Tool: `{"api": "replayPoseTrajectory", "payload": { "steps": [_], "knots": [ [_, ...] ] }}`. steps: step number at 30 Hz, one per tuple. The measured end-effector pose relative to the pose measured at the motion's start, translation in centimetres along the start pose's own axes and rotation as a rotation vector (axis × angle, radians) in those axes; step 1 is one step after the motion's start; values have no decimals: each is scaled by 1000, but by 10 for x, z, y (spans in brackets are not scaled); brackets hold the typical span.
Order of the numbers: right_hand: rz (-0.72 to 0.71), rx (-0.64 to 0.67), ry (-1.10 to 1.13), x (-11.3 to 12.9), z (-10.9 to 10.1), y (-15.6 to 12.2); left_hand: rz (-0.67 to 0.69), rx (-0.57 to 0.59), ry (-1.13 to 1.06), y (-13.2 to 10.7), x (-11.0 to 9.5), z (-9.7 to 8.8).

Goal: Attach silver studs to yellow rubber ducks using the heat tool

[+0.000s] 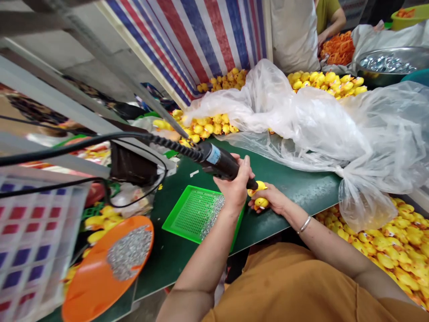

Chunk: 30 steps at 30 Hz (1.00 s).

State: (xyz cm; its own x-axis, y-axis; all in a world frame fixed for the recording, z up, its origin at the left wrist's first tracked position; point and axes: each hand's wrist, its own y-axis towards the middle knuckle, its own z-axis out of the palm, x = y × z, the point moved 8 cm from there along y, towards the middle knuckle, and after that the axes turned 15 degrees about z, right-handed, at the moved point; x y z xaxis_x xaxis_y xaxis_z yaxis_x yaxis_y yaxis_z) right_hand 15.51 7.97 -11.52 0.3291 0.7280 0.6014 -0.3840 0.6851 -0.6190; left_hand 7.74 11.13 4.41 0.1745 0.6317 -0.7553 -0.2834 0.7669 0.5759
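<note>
My left hand is wrapped round a black electric screwdriver, which slants down to the right from its cable. The screwdriver's tip end meets a yellow toy duck in my right hand. Fingers of that hand close round the duck and hide part of it; whether the two yellow lumps there are one duck or two, I cannot tell. Under my left forearm lies a green perforated tray with small silvery metal pieces heaped along its right side.
An orange dish of silvery pieces stands left on the dark green table. Clear plastic sheeting covers the back. Yellow ducks pile up at right. The tool's cable crosses from the left. Another person's arm shows behind.
</note>
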Motion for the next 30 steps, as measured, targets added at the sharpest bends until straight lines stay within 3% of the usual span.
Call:
{"api": "replayPoseTrajectory", "payload": {
  "steps": [5,10,15,17,21,24,27,30],
  "knots": [
    [-60,-17,7,1,-2,1,-20,26,17,-8,8,7],
    [-60,-52,29,1,-4,-1,6,-21,-16,-9,5,4],
    [-32,-47,12,1,-1,-3,-95,184,-144,-2,17,12],
    [-23,-61,12,1,-2,-4,-121,211,-171,-2,22,13],
    [-36,-49,25,1,-3,-2,-55,64,-76,-9,15,2],
    [-55,-60,45,1,0,3,1,37,-60,-10,-4,2],
    [-84,-85,-15,4,-1,-1,131,-48,-101,11,-26,-8],
    [-174,-132,-240,19,-24,-37,224,-129,-33,43,-24,-27]
  ]
}}
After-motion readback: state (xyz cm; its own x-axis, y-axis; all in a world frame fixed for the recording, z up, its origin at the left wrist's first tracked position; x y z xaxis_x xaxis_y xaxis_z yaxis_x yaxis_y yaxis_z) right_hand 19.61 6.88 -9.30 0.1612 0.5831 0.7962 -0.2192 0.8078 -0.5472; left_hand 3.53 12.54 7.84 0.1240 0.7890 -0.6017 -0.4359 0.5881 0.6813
